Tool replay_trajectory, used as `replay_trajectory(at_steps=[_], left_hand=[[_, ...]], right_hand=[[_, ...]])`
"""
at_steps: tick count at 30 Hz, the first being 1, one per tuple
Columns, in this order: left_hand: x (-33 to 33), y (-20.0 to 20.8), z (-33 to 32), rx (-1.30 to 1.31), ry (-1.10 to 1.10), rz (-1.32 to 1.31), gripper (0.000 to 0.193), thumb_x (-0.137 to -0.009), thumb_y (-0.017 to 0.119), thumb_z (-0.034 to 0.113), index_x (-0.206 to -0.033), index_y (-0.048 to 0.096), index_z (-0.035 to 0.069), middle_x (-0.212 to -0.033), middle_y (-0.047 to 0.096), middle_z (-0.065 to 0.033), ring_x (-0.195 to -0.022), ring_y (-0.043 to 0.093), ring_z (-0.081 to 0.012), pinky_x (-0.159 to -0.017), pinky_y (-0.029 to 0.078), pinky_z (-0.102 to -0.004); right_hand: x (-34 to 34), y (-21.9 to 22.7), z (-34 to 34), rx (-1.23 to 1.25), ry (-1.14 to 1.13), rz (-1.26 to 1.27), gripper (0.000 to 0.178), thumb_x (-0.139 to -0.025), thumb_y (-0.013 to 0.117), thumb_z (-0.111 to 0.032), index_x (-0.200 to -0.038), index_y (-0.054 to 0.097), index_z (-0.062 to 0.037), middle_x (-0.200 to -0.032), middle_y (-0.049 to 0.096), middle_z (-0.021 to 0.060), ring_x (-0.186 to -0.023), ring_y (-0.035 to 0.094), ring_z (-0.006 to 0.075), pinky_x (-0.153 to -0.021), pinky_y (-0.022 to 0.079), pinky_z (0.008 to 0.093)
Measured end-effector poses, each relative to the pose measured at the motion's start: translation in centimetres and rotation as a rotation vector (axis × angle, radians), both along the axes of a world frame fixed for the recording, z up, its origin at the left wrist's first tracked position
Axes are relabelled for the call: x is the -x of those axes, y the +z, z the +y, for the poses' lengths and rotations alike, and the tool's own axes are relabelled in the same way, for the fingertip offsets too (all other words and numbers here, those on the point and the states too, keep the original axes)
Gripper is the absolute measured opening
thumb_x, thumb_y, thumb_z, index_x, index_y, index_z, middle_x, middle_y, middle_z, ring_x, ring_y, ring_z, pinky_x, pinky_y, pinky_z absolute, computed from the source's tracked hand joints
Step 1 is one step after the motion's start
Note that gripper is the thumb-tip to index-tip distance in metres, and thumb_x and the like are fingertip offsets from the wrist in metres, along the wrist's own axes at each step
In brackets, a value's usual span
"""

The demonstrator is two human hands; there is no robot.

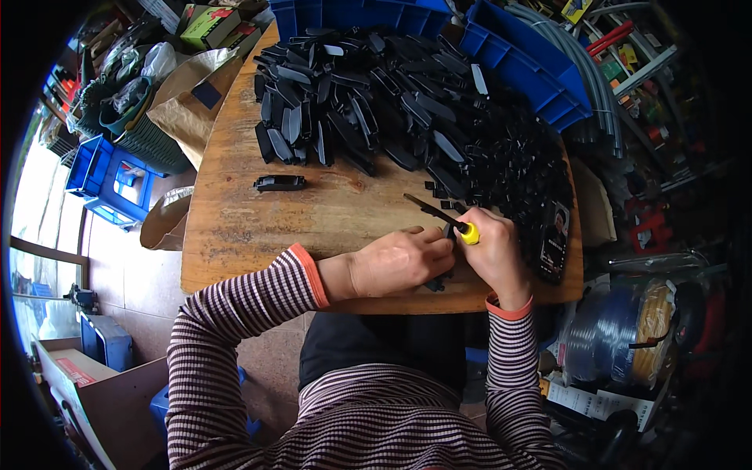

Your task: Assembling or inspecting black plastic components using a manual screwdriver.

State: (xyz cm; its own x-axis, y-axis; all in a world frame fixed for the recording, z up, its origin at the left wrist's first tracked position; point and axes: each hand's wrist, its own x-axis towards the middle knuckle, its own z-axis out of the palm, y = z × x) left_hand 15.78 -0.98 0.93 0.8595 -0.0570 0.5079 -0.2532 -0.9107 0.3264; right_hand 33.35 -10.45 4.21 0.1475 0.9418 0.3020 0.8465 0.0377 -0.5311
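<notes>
Handwork on a small black part (449, 233) is being carried out near the front edge of a wooden table (235, 258). The part is being pinched by the left hand (407, 258), its fingers bent inward, and most of the shape is being hidden by the knuckles; whether the dark end showing just below that hand belongs to it cannot be told. A yellow-handled tool (470, 233) is being clasped firmly by the right hand (493, 247), and its narrow dark blade is being pointed up and to the left over the bare wood, the tip apart from the part.

Judging by the tool and the pinch, trimming or prying of the part is apparently being done. For the next move, a steady left hold is being called for, with the blade laid against the chosen edge and the left fingertips clear of its path.

Farther back, much of the table is being covered by a heap of long black pieces (352, 102), with a spread of smaller black pieces (509, 168) to the right. A single black piece (280, 183) is being left on bare wood, to the left, well apart from both hands.
</notes>
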Motion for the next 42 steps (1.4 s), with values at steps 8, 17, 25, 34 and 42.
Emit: replay_trajectory(at_steps=[8,17,25,34,42], left_hand=[[0.4,-0.8,-0.6,-0.112,0.013,0.093,0.039,-0.074,0.061,0.012,-0.111,0.060,-0.001,-0.114,0.058,-0.0134,-0.108,0.058,-0.0285,-0.086,0.053,-0.0352],[-0.1,-0.2,-0.8,-0.162,0.035,0.077,0.039,-0.076,0.060,0.011,-0.114,0.059,-0.001,-0.116,0.058,-0.0137,-0.117,0.055,-0.0278,-0.088,0.053,-0.0355],[-0.2,0.4,-0.5,-0.335,0.073,-0.159,0.022,-0.078,0.059,0.015,-0.098,0.062,0.004,-0.104,0.058,-0.0077,-0.108,0.056,-0.0233,-0.080,0.052,-0.0316],[-0.6,1.4,1.7,-0.307,0.185,0.407,0.039,-0.076,0.060,0.008,-0.116,0.061,0.009,-0.110,0.058,-0.0079,-0.107,0.057,-0.0229,-0.083,0.050,-0.0366],[-1.4,0.4,7.4,-0.223,0.547,0.033,0.037,-0.074,0.060,0.002,-0.111,0.061,0.008,-0.101,0.057,-0.0071,-0.095,0.058,-0.0235,-0.083,0.046,-0.0353]], right_hand=[[0.4,0.8,0.6,0.127,0.076,-0.309,0.017,-0.069,0.065,0.007,-0.085,0.061,0.0027,-0.080,0.064,0.0210,-0.074,0.063,0.0387,-0.064,0.051,0.0398],[0.5,2.8,2.0,-0.177,-0.029,0.472,0.007,-0.086,0.068,-0.006,-0.090,0.063,-0.0022,-0.078,0.066,0.0043,-0.063,0.061,0.0115,-0.058,0.046,0.0242],[-0.5,1.8,2.4,-0.418,-0.112,0.562,0.009,-0.087,0.070,-0.008,-0.089,0.064,-0.0015,-0.072,0.062,0.0032,-0.067,0.062,0.0104,-0.060,0.047,0.0248],[-2.4,-1.7,2.3,0.068,-0.104,-0.074,0.017,-0.076,0.070,-0.002,-0.092,0.067,0.0001,-0.091,0.067,0.0187,-0.084,0.065,0.0370,-0.070,0.052,0.0410],[-4.0,-0.9,2.4,0.258,-0.104,0.031,0.021,-0.073,0.070,-0.003,-0.094,0.068,0.0006,-0.088,0.065,0.0168,-0.080,0.066,0.0325,-0.069,0.051,0.0366]])
